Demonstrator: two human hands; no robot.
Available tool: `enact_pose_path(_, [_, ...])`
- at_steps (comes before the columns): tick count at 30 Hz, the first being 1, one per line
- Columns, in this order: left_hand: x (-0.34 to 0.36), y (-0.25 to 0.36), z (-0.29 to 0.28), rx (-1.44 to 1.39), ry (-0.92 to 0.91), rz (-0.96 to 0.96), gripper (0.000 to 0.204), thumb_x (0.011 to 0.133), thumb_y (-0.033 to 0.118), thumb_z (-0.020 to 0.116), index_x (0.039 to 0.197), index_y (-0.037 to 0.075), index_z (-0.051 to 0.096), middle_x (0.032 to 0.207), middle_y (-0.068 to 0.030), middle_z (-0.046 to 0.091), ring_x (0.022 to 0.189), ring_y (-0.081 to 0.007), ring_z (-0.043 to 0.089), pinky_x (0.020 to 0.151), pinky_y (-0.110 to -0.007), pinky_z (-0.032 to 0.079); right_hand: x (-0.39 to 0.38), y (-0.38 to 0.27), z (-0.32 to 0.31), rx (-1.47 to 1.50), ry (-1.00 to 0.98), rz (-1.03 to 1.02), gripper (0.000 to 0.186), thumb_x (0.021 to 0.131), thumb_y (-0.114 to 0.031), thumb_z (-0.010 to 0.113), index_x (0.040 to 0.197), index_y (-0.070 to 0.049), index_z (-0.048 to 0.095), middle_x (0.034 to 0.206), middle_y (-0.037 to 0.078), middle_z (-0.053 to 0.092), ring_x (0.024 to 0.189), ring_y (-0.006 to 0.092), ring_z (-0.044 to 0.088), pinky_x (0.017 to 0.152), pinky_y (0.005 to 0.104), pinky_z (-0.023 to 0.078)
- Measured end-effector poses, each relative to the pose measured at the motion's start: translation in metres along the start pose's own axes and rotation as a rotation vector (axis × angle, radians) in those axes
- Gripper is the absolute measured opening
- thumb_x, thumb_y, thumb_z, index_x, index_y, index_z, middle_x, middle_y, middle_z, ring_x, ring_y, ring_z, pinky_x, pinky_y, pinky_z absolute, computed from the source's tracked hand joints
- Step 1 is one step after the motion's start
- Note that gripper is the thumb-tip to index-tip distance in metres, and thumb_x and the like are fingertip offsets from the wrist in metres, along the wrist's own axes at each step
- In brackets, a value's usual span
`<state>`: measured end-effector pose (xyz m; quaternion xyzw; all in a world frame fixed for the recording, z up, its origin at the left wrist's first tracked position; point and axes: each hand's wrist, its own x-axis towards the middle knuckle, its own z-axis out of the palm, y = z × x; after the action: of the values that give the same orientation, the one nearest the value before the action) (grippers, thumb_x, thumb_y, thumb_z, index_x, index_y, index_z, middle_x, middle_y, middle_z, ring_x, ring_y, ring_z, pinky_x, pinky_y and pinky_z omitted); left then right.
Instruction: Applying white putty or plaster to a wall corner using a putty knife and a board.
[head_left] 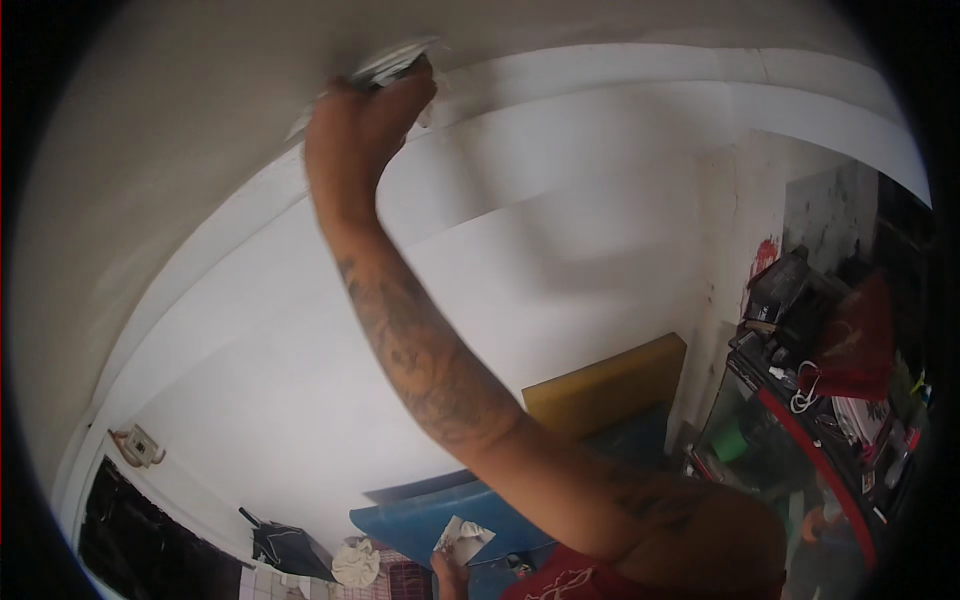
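My right hand (350, 130) is raised high on a bent, tattooed arm and closed around a flat scraper (398, 64). White paste coats the scraper, which is pressed to the ceiling (230, 90) by the white moulding (590, 65). The fingers partly hide its grip, and its edges are slightly blurred. Low in the picture, my left hand (450, 577) grips a pale flat plate (467, 540) with a smear of white paste on it.
Below are a blue padded board (410, 525) and a yellow one (610, 385) against the white wall. At right stands a cluttered glass-topped cabinet (800, 420) with a red bag (855, 340). A switch box (140, 447) and a black umbrella (285, 547) are at lower left.
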<state>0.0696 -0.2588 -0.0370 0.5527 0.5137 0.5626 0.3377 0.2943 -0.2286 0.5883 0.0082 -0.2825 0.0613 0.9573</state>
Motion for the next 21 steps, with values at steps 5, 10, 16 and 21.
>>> enact_pose_path(5, [0.016,0.05,0.025,-0.806,0.03,-0.443,0.028,0.074,0.006,0.04,0.097,-0.008,0.046,0.089,-0.0138,0.052,0.077,-0.0242,0.054,0.069,-0.032,0.045,-0.07,-0.04,-0.042,0.097,-0.312,0.014,0.047,0.064,0.007,0.04,0.109,0.006,0.028,0.109,0.019,0.031,0.097,0.025,0.038,0.08,0.0328,0.034])
enact_pose_path(10, [0.021,0.081,0.033,-0.925,0.12,-0.502,0.031,0.079,0.013,0.036,0.101,-0.007,0.043,0.094,-0.0145,0.05,0.082,-0.0236,0.052,0.073,-0.033,0.045,-0.111,-0.043,-0.165,-0.124,-0.349,0.424,0.037,0.065,0.008,0.049,0.101,0.004,0.041,0.097,0.012,0.045,0.089,0.0193,0.046,0.074,0.0299,0.04])
enact_pose_path(16, [0.035,0.145,0.01,-0.753,0.011,-0.338,0.032,0.079,0.016,0.042,0.106,-0.001,0.041,0.103,-0.0111,0.047,0.089,-0.0192,0.05,0.075,-0.031,0.045,-0.137,-0.005,-0.322,-0.749,-0.724,0.737,0.022,0.076,-0.02,0.049,0.092,-0.008,0.057,0.09,0.005,0.057,0.089,0.0197,0.049,0.084,0.0304,0.033])
enact_pose_path(21, [0.064,0.221,0.038,-0.958,0.132,-0.328,0.029,0.079,0.009,0.039,0.103,-0.005,0.044,0.097,-0.0119,0.051,0.084,-0.0173,0.052,0.072,-0.026,0.044,-0.158,0.01,-0.323,-0.414,-0.565,0.811,0.026,0.068,0.005,0.053,0.094,0.004,0.048,0.085,0.006,0.053,0.076,0.01,0.049,0.068,0.0227,0.04])
